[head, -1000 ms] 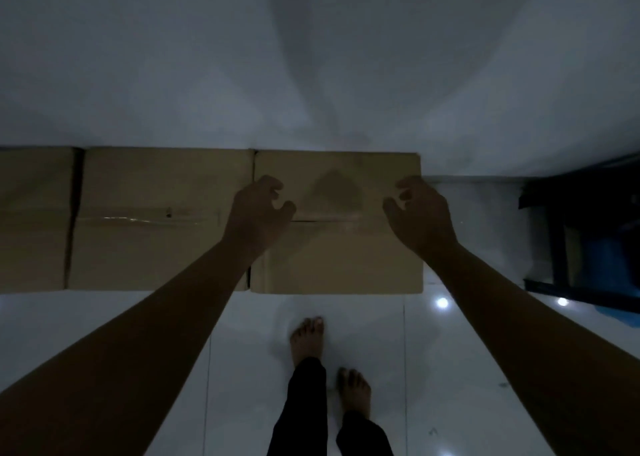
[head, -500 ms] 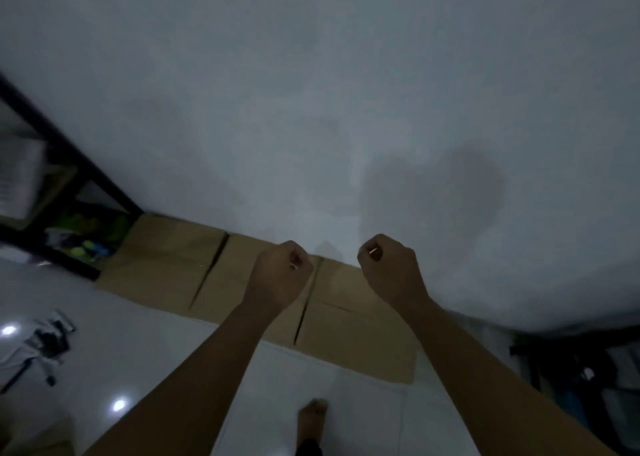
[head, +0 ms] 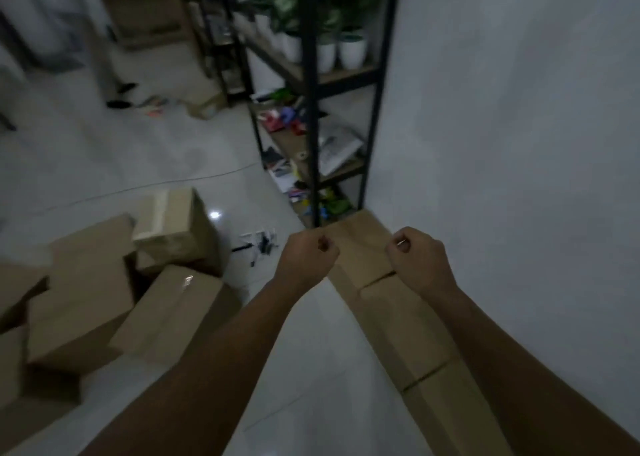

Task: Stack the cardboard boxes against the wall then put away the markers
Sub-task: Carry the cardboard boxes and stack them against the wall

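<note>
A row of cardboard boxes [head: 394, 313] lies along the white wall [head: 519, 144] on the right. Several loose cardboard boxes [head: 173, 310] sit heaped on the floor at the left. A small scatter of markers [head: 259, 244] lies on the floor between the heap and the shelf. My left hand [head: 308, 258] is held out in a fist, holding nothing. My right hand [head: 417, 255] is also curled into a fist above the row of boxes, with nothing in it.
A black metal shelf unit [head: 311, 126] stands against the wall beyond the row, with white plant pots [head: 351, 52] on top and clutter on lower shelves. More clutter [head: 152, 104] and a small box [head: 204, 104] lie on the glossy floor farther back.
My view has swung left from the wall toward the room, revealing the heap of boxes and the shelf. Both hands left the box a second ago, curled into fists and stay so.
</note>
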